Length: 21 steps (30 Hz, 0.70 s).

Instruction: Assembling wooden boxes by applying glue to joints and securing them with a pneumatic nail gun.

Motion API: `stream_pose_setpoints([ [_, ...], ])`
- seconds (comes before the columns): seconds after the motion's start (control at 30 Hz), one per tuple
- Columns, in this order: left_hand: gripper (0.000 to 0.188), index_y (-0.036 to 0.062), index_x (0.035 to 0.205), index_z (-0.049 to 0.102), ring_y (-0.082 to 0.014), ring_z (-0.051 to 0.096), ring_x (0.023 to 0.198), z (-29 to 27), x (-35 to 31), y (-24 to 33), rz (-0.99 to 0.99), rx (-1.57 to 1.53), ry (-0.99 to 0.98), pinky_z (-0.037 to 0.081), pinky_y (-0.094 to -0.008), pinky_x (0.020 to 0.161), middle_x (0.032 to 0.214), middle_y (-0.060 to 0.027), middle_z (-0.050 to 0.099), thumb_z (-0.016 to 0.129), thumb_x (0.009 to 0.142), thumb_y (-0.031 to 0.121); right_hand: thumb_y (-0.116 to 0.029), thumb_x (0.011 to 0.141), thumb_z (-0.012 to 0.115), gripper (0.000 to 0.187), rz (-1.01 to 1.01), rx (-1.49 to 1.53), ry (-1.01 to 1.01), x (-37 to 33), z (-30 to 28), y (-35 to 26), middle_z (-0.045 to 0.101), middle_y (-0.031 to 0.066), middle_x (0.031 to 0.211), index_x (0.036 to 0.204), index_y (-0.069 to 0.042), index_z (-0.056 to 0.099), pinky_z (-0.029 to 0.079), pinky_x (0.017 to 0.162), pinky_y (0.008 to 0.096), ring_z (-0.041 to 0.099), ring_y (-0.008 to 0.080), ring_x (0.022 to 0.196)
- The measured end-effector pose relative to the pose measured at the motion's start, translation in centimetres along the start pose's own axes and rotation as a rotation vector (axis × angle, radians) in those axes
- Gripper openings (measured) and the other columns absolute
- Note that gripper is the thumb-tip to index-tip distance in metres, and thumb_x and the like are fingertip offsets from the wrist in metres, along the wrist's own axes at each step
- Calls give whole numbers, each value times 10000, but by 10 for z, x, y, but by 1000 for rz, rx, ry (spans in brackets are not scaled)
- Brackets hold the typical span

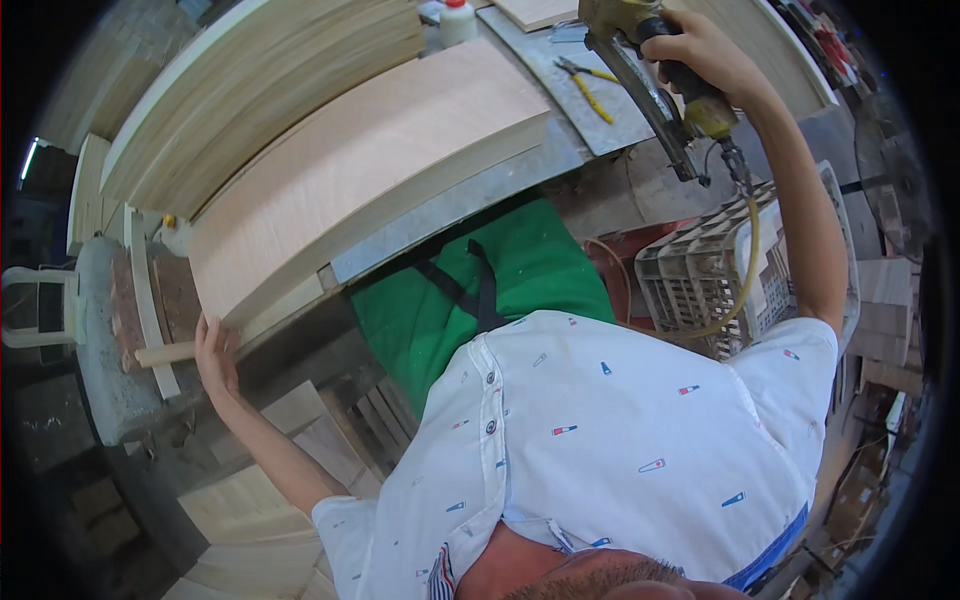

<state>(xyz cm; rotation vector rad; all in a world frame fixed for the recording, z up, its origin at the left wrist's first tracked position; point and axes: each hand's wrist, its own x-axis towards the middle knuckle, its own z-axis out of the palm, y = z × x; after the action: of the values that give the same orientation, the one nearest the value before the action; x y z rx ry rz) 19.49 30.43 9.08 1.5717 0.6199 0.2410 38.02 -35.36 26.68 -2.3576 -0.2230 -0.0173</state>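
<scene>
A long plywood-topped wooden piece with a pale side board lies along the workbench in front of me. My left hand is at its near left corner, fingers and thumb closed around the edge; part of the grip is hidden. A short wooden strip sticks out to the left beside that hand. High on the right, my right hand grips the black handle of a pneumatic nail gun, held above the bench and apart from the wood. An air hose hangs from the gun's rear end.
Stacked boards stand behind the wooden piece. Yellow-handled pliers lie on a grey sheet, near a white bottle with a red cap. A plastic crate sits at my right. Left are a plastic chair and a narrow board.
</scene>
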Motion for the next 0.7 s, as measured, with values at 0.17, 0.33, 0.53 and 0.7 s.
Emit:
stream_pose_setpoints([
  [0.17, 472, 111, 1286, 502, -182, 502, 1109, -2, 2, -8, -42, -112, 6, 356, -399, 957, 1182, -46, 562, 625, 860, 270, -213, 755, 636, 313, 50, -281, 43, 35, -8, 47, 610, 121, 720, 892, 62, 575, 496, 529, 314, 604, 175, 561],
  [0.33, 461, 149, 1285, 500, -176, 494, 1086, -5, 0, -9, -54, -192, -14, 432, -387, 904, 1175, -12, 543, 629, 854, 251, -202, 731, 630, 342, -56, -714, 119, 79, 21, 81, 646, 265, 802, 909, 89, 598, 521, 678, 437, 658, 369, 715],
  [0.53, 502, 109, 1342, 448, -169, 499, 1102, -6, -9, -12, -93, -365, -51, 397, -372, 944, 1245, -19, 528, 602, 871, 194, -88, 786, 534, 235, 66, -754, -22, 109, 76, 99, 637, 280, 981, 938, 79, 599, 519, 768, 486, 638, 416, 894],
  [0.7, 547, 11, 1394, 373, -230, 478, 1220, 1, -35, 4, 17, -97, 84, 387, -375, 995, 1345, -136, 479, 551, 880, 68, -152, 810, 584, 246, -55, -713, 50, 94, 117, 110, 633, 302, 849, 915, 68, 553, 507, 730, 495, 634, 417, 842],
])
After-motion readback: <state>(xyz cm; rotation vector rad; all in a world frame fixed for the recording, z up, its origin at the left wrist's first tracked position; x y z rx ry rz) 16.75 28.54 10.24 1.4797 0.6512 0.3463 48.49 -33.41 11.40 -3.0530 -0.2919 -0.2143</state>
